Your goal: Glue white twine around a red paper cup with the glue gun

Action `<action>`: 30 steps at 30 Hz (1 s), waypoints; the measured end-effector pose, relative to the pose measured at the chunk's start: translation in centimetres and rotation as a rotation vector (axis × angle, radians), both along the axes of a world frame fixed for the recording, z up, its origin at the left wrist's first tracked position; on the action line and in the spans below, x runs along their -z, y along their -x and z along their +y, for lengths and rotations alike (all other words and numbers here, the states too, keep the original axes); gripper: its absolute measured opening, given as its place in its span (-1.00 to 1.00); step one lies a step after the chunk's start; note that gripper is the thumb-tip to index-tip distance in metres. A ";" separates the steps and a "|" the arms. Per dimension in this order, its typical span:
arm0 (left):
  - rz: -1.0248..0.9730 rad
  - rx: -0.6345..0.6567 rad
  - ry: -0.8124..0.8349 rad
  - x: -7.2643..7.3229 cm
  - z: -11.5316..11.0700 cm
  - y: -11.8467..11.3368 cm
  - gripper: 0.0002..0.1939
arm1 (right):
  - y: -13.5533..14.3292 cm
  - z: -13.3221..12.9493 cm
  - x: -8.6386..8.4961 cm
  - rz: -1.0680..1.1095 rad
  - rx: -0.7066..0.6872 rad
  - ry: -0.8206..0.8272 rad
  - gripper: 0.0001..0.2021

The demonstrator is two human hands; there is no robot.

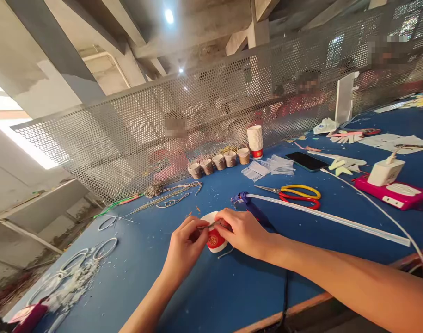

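Observation:
A white paper cup with a red printed band (216,241) stands on the blue table just in front of me, between my hands. Over its rim, my left hand (187,240) pinches a thin dark cord (211,225) between thumb and fingers. My right hand (244,232) pinches the same cord from the other side, and its fingers cover part of the cup. A loose end of grey cord (226,253) lies at the foot of the cup. Beyond my right hand are scissors with yellow and red handles (299,192) and a long translucent glue stick (329,216).
Small cord-wrapped cups (218,162) and a stack of paper cups (255,141) line the perforated metal screen (138,138). Cut paper strips (270,167), a phone (306,161) and a pink power strip (395,192) lie right. Cord bundles (169,194) and white rings (105,249) lie left.

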State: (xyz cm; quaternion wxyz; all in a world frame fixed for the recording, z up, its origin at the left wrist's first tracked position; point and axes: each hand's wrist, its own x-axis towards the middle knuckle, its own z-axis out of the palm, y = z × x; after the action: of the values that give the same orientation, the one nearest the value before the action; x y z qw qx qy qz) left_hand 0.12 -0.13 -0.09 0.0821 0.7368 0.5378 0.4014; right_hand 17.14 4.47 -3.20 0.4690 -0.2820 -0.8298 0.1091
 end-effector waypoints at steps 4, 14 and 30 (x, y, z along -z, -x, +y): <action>-0.014 -0.009 -0.009 -0.1 0.0 0.0 -0.88 | 0.0 0.2 0.1 -0.008 0.018 -0.030 -0.90; -0.064 0.005 0.028 -0.1 0.0 -0.1 -0.90 | 0.1 0.4 0.0 -0.007 0.032 0.054 -0.88; -0.096 -0.063 0.029 -0.4 0.3 0.1 -0.88 | -0.4 1.1 -0.4 0.013 0.051 0.117 -0.92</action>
State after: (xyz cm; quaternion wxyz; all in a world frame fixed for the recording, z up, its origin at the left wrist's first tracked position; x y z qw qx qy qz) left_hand -0.01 0.17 0.29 0.1058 0.6981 0.5622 0.4306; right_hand 17.51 5.59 -2.78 0.4596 -0.3294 -0.8115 0.1472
